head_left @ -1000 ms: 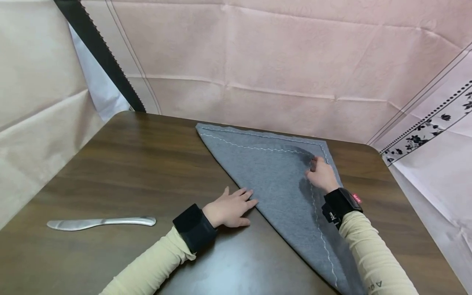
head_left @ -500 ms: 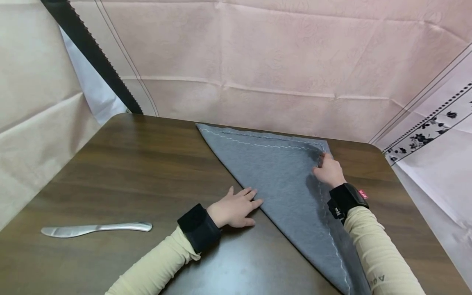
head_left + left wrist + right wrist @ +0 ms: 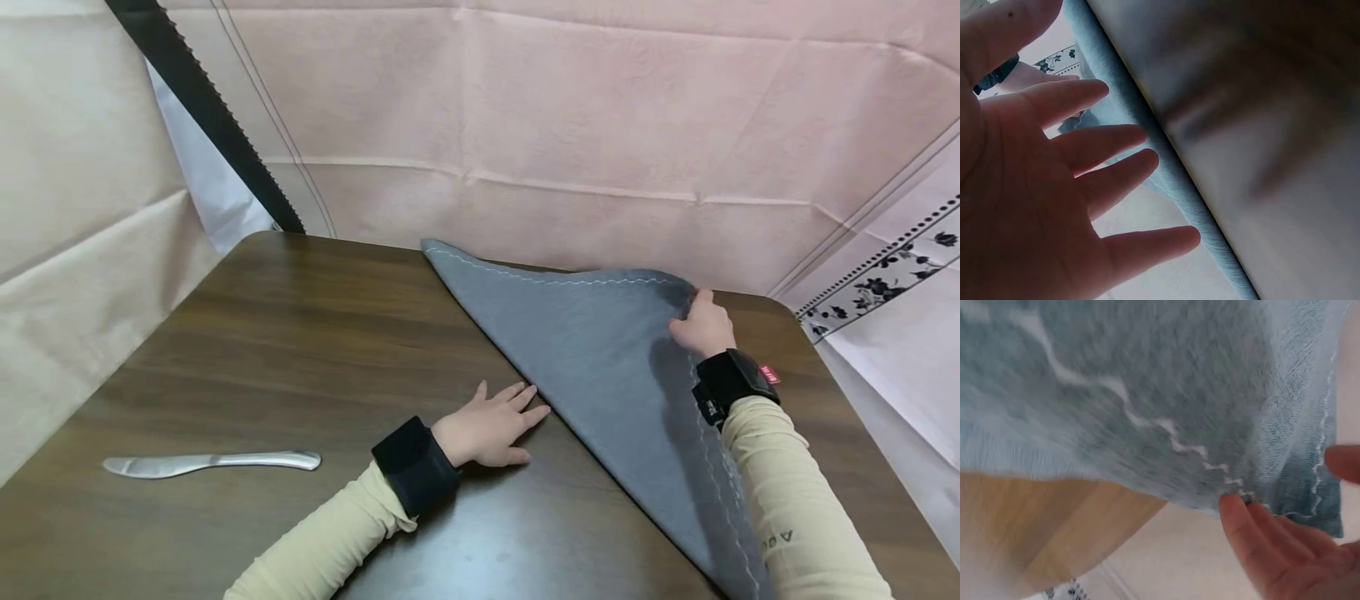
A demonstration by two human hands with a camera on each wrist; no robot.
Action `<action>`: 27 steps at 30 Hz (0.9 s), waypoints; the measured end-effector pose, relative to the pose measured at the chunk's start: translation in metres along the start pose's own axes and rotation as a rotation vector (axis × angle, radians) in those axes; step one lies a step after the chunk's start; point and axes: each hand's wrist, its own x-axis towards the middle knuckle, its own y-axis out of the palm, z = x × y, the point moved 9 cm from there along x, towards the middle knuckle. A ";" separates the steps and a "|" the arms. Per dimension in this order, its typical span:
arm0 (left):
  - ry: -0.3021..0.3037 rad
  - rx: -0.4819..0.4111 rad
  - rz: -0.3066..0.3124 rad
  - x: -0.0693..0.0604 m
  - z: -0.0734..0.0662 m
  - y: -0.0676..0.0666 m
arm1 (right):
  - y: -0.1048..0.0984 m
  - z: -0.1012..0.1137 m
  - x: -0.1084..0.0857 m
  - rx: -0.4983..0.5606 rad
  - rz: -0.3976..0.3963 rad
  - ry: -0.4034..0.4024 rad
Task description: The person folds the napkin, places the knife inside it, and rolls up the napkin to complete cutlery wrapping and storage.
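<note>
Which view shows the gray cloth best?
The head view: it shows most of the gray cloth, though the frame cuts its near end. The left wrist view shows mainly one edge; the right wrist view, close stitching and a corner.

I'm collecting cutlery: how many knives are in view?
1. The knife lies on the table, left of the left hand; any under the gray cloth would be hidden.

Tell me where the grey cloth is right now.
In the head view, the grey cloth is on the right side of the table, its long edge beside the left hand and its far right corner at the right hand.
</note>
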 end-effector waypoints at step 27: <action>0.013 0.007 0.021 0.003 -0.005 0.005 | 0.089 0.013 -0.033 -0.268 0.471 -0.088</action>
